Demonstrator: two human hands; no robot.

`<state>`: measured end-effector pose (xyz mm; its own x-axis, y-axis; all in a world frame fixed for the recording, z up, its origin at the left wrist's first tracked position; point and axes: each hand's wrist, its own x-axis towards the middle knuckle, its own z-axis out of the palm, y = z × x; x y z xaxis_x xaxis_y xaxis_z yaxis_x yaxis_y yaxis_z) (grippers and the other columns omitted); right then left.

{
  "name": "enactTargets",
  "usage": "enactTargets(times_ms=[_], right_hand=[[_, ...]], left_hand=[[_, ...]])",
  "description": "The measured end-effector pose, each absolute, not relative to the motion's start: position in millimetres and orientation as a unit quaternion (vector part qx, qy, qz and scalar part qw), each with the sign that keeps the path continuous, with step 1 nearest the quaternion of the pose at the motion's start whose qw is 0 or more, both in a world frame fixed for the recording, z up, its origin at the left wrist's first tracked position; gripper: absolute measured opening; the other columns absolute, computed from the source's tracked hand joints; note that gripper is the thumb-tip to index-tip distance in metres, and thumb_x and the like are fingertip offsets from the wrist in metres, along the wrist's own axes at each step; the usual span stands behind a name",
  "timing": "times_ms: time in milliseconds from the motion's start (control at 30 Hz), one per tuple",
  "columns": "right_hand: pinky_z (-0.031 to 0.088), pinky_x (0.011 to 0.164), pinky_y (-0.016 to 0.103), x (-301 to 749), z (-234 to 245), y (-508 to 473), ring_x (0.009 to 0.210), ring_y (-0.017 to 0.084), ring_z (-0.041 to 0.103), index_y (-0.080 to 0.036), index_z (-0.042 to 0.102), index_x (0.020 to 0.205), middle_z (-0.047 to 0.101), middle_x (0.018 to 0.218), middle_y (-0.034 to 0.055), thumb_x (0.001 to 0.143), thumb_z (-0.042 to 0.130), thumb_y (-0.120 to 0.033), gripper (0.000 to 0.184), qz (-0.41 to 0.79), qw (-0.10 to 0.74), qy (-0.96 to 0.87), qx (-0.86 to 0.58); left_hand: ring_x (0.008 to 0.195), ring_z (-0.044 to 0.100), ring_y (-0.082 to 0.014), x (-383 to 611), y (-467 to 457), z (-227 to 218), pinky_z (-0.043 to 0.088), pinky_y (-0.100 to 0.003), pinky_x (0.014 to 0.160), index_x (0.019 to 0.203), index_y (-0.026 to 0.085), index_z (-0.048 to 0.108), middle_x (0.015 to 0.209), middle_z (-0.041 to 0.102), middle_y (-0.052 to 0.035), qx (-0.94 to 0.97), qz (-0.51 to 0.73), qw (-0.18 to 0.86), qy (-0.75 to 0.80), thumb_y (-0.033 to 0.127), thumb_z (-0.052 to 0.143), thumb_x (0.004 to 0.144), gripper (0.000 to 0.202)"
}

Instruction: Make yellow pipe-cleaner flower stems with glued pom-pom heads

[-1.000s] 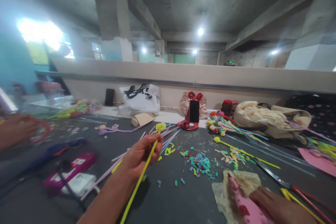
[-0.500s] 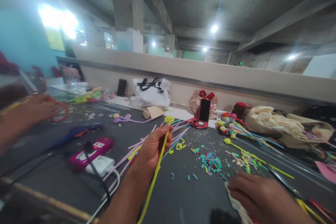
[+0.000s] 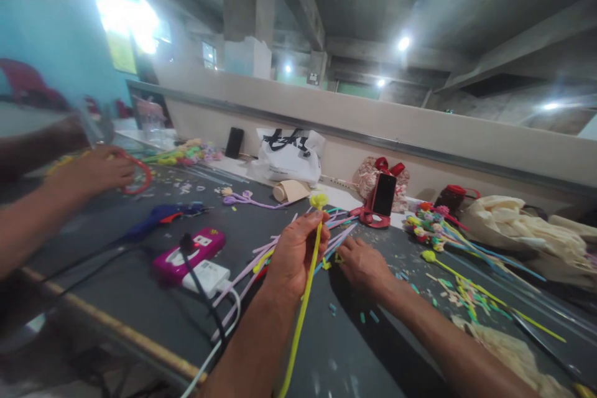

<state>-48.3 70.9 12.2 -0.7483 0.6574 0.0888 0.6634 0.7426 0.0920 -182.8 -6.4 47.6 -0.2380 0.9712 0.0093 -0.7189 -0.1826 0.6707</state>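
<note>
My left hand (image 3: 298, 249) is closed round a yellow fuzzy pipe-cleaner stem (image 3: 305, 298), with a yellow flower head (image 3: 319, 201) standing above the fingertips. The stem hangs down past my forearm. To its right, my right hand (image 3: 366, 266) is low over the dark table, fingers bent down and close together. Its fingertips are on a small yellow piece (image 3: 339, 257); part of that piece is hidden by them. Another yellow bit (image 3: 326, 264) lies just left of the fingertips. Behind my left hand lie several lilac pipe cleaners (image 3: 236, 277).
At left, another person's hand (image 3: 91, 177) holds red-handled scissors (image 3: 140, 175). A blue glue gun (image 3: 158, 219) and a magenta power strip (image 3: 205, 247) with cables lie nearer. A phone (image 3: 383, 196), a flower bunch (image 3: 426, 224), cut bits (image 3: 466, 298) and a cloth (image 3: 501, 348) are at right.
My right hand has moved left and away from me, from the cloth to the yellow pieces. My left hand keeps the yellow flower. The view has turned slightly left.
</note>
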Motion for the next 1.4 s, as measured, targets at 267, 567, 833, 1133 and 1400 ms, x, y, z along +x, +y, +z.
enactTargets(times_ms=[267,567,833,1133,1400], right_hand=[[0.041,0.070,0.022,5,21,68,0.079,0.015,0.060,-0.021,0.065,0.089,0.064,0.088,0.0031,0.084,0.042,-0.016,0.024,0.000,0.077,-0.933,-0.352],[0.046,0.074,0.034,-17,11,99,0.084,0.017,0.059,-0.016,0.061,0.093,0.063,0.094,0.0038,0.087,0.047,-0.021,0.016,-0.011,0.064,-0.917,-0.393],[0.049,0.073,0.037,-45,18,109,0.085,0.018,0.059,-0.015,0.056,0.100,0.059,0.101,0.0050,0.087,0.049,-0.026,0.019,-0.015,0.009,-0.924,-0.383],[0.039,0.057,0.022,-36,19,74,0.071,0.016,0.062,-0.021,0.067,0.078,0.069,0.079,0.0004,0.072,0.057,-0.017,0.012,0.016,0.001,-0.940,-0.341],[0.048,0.070,0.034,-36,12,81,0.078,0.016,0.060,-0.014,0.060,0.091,0.064,0.087,0.0026,0.086,0.050,-0.025,0.016,0.049,-0.026,-0.929,-0.367]], left_hand=[[0.035,0.040,-0.0013,-176,-8,49,0.026,-0.011,0.033,0.071,0.012,0.058,0.045,0.051,0.0059,0.232,0.736,0.567,0.288,0.026,0.063,0.064,0.017],[0.035,0.041,-0.0008,-171,-6,48,0.027,-0.009,0.034,0.068,0.012,0.059,0.045,0.052,0.0050,0.237,0.722,0.568,0.317,0.023,0.063,0.063,0.013],[0.035,0.041,-0.0003,-170,-8,49,0.029,-0.008,0.035,0.069,0.012,0.060,0.046,0.052,0.0049,0.229,0.722,0.571,0.316,0.023,0.063,0.065,0.012],[0.033,0.040,-0.0014,-172,-4,44,0.027,-0.010,0.034,0.068,0.012,0.060,0.044,0.052,0.0048,0.242,0.710,0.585,0.309,0.026,0.065,0.065,0.015],[0.034,0.042,-0.0008,-170,-4,44,0.029,-0.010,0.036,0.068,0.013,0.060,0.045,0.053,0.0047,0.245,0.704,0.591,0.308,0.026,0.063,0.066,0.013]])
